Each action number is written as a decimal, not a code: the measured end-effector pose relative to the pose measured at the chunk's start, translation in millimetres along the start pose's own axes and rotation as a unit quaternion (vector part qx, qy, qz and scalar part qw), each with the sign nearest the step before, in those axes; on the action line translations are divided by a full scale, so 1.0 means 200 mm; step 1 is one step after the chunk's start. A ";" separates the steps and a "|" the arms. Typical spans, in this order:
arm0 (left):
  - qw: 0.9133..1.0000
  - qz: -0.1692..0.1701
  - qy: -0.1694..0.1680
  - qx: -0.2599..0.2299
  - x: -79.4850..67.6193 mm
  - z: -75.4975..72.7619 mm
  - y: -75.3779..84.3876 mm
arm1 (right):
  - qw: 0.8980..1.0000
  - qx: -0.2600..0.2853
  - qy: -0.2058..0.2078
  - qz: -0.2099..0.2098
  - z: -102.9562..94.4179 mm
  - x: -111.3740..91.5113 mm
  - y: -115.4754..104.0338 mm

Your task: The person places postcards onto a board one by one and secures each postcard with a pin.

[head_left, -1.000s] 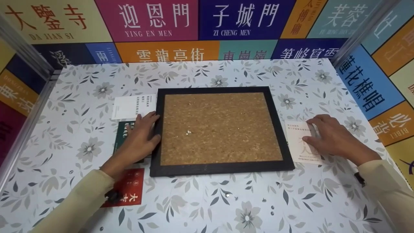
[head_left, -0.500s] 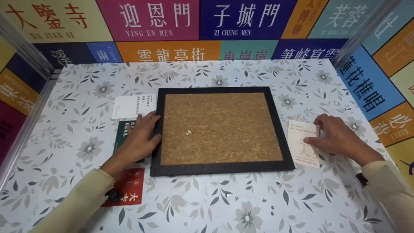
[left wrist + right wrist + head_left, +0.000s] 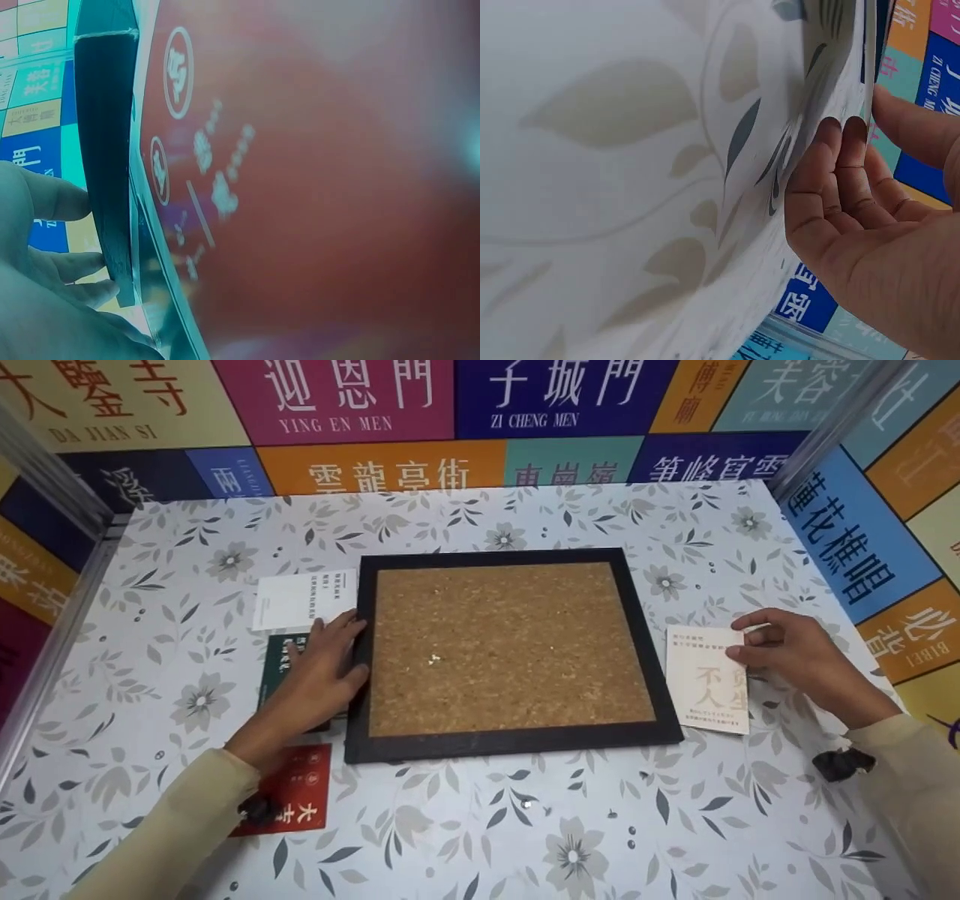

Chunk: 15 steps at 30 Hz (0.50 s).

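A cork board [image 3: 510, 649] in a black frame [image 3: 517, 740] lies at the middle of the table. The fingertips and thumb of my left hand [image 3: 319, 682] rest against the frame's left side; the left wrist view shows them touching its dark edge [image 3: 105, 150]. My right hand [image 3: 799, 660] pinches the right edge of a cream card [image 3: 705, 682] with printed characters, beside the frame's right side. In the right wrist view the card appears edge-on, a thin strip [image 3: 869, 67] between thumb and fingers.
Left of the frame lie a white card [image 3: 300, 600], a dark green card [image 3: 277, 667] partly under my left hand, and a red card [image 3: 304, 791] partly behind my wrist. Small pins [image 3: 613, 814] seem to lie near the front. Printed panels [image 3: 405, 465] wall the back and sides.
My right hand has shifted a little to the right along with the cream card, whose printing now shows more. The left hand stays at the frame. The head view has tilted slightly.
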<state>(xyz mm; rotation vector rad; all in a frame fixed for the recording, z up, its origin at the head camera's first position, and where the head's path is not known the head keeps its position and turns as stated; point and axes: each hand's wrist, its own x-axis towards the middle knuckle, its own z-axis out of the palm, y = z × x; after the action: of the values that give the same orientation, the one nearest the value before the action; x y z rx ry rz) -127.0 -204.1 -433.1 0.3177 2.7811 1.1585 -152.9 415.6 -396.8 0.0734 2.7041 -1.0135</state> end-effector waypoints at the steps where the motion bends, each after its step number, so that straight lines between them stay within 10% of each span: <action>1: 1.000 0.001 0.000 0.002 0.00 0.00 -0.01 | 1.000 0.015 -0.004 0.009 0.00 0.00 0.00; 15: 0.999 -0.021 -0.028 0.008 -0.01 -0.02 0.03 | 0.992 0.116 -0.020 0.041 -0.02 -0.01 0.02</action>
<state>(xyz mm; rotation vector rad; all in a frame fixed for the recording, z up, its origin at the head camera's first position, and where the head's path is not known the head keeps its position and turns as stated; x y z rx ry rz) -124.9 -203.2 -426.6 0.2876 2.7373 1.1005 -150.2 421.7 -396.6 0.2031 2.5148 -1.2848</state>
